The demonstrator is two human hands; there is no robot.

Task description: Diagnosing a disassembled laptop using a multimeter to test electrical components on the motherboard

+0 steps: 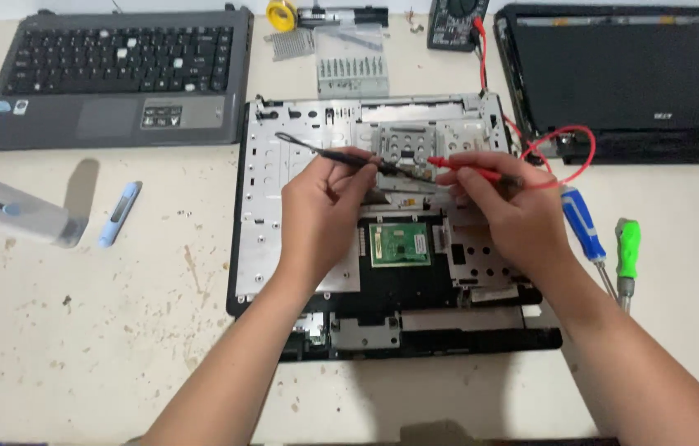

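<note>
Pinching black probe [341, 154] and red probe [463, 168], both hands angled over laptop chassis [283, 190]

2 hands [320, 211] [515, 206], 2 probes [349, 157] [469, 169], 2 screwdrivers [582, 225] [628, 252], 1 multimeter [455, 23], 1 bit set [353, 74].

Bare table [77, 347] lower left of frame, open laptop base [283, 165] filling centre, screwdrivers [606, 239] crowding right, keyboard panel [118, 74] blocking upper left
</note>
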